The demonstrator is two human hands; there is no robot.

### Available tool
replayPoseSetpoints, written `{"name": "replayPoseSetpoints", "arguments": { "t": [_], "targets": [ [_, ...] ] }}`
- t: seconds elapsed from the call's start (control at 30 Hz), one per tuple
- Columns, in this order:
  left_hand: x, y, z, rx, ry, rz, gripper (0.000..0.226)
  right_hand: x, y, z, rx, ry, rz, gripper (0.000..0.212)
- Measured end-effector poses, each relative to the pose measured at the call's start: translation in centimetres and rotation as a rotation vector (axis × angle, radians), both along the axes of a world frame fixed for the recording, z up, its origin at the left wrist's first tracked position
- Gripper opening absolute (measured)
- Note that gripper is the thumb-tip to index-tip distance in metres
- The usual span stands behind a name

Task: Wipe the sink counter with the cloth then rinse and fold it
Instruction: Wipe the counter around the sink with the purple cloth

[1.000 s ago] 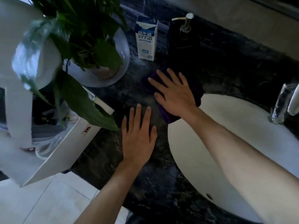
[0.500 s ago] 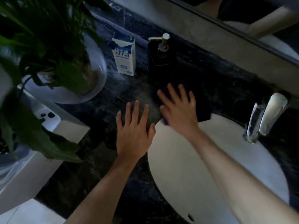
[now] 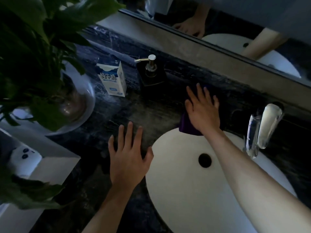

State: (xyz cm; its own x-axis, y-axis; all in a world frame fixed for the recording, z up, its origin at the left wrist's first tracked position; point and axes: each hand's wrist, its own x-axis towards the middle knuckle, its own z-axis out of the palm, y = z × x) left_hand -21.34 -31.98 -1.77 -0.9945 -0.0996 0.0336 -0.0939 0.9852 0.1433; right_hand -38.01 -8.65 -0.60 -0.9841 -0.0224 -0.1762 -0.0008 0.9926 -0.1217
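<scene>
A dark purple cloth (image 3: 186, 126) lies on the dark marble counter (image 3: 151, 113) at the far rim of the white sink (image 3: 185, 182). My right hand (image 3: 202, 110) presses flat on the cloth with fingers spread, covering most of it; only its lower left corner and a dark edge on the right show. My left hand (image 3: 129, 157) rests flat and spread on the bare counter just left of the sink, holding nothing.
A black soap dispenser (image 3: 151, 73) and a white and blue carton (image 3: 112, 79) stand behind the hands. A plant in a glass bowl (image 3: 50, 81) fills the left. The chrome faucet (image 3: 262, 128) stands right of the cloth. A mirror (image 3: 235, 31) runs along the back.
My right hand has slid the cloth to the right along the back of the sink, away from the soap dispenser and toward the faucet. The left hand stays planted on the counter.
</scene>
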Motion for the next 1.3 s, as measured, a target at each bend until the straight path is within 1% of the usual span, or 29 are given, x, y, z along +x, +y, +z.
{"name": "replayPoseSetpoints", "arguments": {
  "t": [0.07, 0.1, 0.2, 0.27, 0.37, 0.4, 0.53, 0.63, 0.67, 0.73, 0.8, 0.87, 0.93, 1.03, 1.13, 1.2, 1.3],
  "targets": [
    [-0.1, 0.2, 0.0, -0.003, -0.009, 0.008, 0.069, 0.3, -2.0, 0.0, -0.006, 0.012, -0.063, 0.057],
    [-0.1, 0.2, 0.1, -0.002, -0.011, 0.009, 0.069, 0.7, -3.5, 0.1, -0.016, 0.012, -0.06, 0.057],
    [-0.1, 0.2, 0.1, -0.005, -0.006, -0.001, 0.069, 2.0, -7.5, 0.2, -0.008, 0.021, 0.052, 0.062],
    [0.0, 0.2, -0.1, -0.014, -0.015, -0.003, 0.069, 2.4, -8.0, 0.3, -0.023, 0.031, 0.067, 0.064],
    [0.0, 0.0, -0.3, -0.013, -0.009, -0.002, 0.069, 2.4, -6.7, -0.2, -0.008, 0.06, 0.102, 0.06],
    [0.0, 0.0, -0.3, -0.009, -0.008, -0.007, 0.069, 2.2, -5.7, -0.3, -0.008, 0.073, 0.068, 0.058],
    [0.2, 0.0, -0.3, -0.001, -0.01, -0.005, 0.069, 1.9, 0.2, -0.5, -0.023, 0.11, -0.232, 0.055],
    [-1.4, 1.4, 0.5, 0.113, 0.045, 0.038, 0.064, 2.4, 2.7, -0.6, 0.012, 0.13, -0.256, 0.056],
    [-2.7, 2.3, 0.7, 0.156, 0.073, -0.015, 0.061, 2.4, 2.7, -0.7, 0.014, 0.135, -0.252, 0.056],
    [-6.1, 4.5, 0.7, 0.18, 0.103, -0.265, 0.06, 2.4, 2.4, -0.6, -0.01, 0.129, -0.256, 0.056],
    [-10.3, 6.8, 0.3, 0.179, 0.058, -0.489, 0.068, 2.9, 2.5, -0.8, -0.026, 0.164, -0.233, 0.054],
    [-13.8, 8.7, 0.1, 0.165, -0.018, -0.602, 0.076, 3.9, 2.9, -1.1, -0.018, 0.256, -0.216, 0.053],
    [-15.8, 9.8, -0.1, 0.13, -0.065, -0.644, 0.074, 5.0, 3.2, -1.6, -0.02, 0.323, -0.21, 0.051],
    [-16.3, 9.8, -0.4, 0.081, -0.02, -0.651, 0.066, 7.0, 3.6, -2.4, -0.019, 0.375, -0.18, 0.046],
    [-16.1, 9.7, -0.5, 0.08, -0.022, -0.652, 0.065, 9.3, 4.5, -3.0, 0.0, 0.435, -0.164, 0.046],
    [-16.3, 9.9, -0.6, 0.059, -0.026, -0.651, 0.065, 10.5, 5.1, -3.5, 0.001, 0.456, -0.158, 0.045],
    [-16.4, 9.8, -0.6, 0.062, -0.038, -0.651, 0.065, 11.5, 5.9, -4.1, -0.051, 0.456, -0.194, 0.045]
  ]
}}
